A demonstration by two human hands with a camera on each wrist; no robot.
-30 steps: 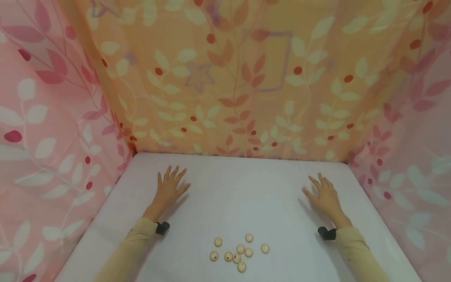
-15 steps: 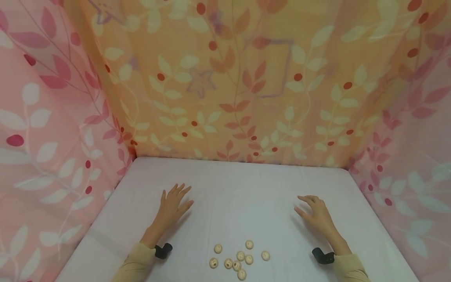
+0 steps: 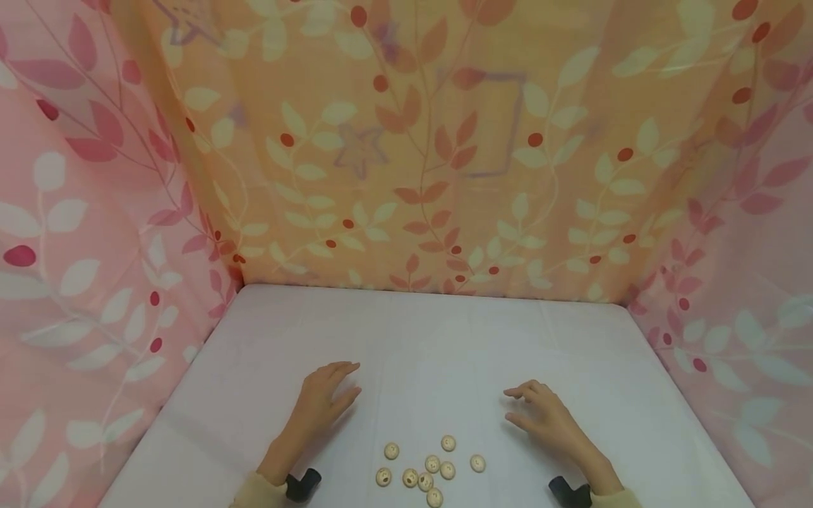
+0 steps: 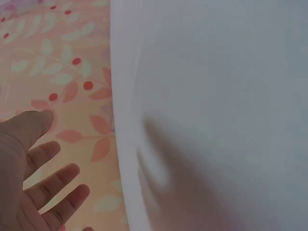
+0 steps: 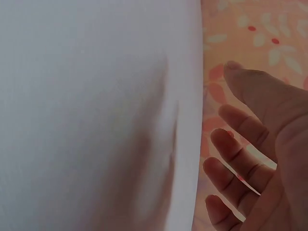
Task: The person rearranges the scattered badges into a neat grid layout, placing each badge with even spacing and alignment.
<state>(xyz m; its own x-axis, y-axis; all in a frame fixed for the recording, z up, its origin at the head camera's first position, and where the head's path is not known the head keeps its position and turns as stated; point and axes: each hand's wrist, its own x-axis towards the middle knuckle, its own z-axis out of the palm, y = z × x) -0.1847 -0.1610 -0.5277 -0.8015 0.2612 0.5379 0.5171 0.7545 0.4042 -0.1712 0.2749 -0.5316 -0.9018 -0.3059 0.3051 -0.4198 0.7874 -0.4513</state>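
Note:
Several small round beige discs with dark markings, one of them at the right (image 3: pixel 478 463), lie grouped near the front of the white table (image 3: pixel 438 353). To their upper left the left hand (image 3: pixel 320 402) hovers above the surface, fingers loosely extended and holding nothing. The right hand (image 3: pixel 549 416) is to their upper right, also raised, its fingers slightly bent and apart from the thumb. Neither hand touches a disc. Each wrist view shows a hand with relaxed, spread fingers, the left hand (image 4: pixel 29 178) and the right hand (image 5: pixel 260 154), with shadows on the white cloth.
Patterned curtains surround the table: an orange one (image 3: pixel 419 141) behind, pink ones at the left (image 3: pixel 82 282) and right (image 3: pixel 749 282). A black wrist device is on the left wrist (image 3: pixel 303 485) and another on the right wrist (image 3: pixel 569 492).
Both hands have moved inward and toward the front of the table, nearer the discs. Their fingers are less spread than before. The discs keep their arrangement.

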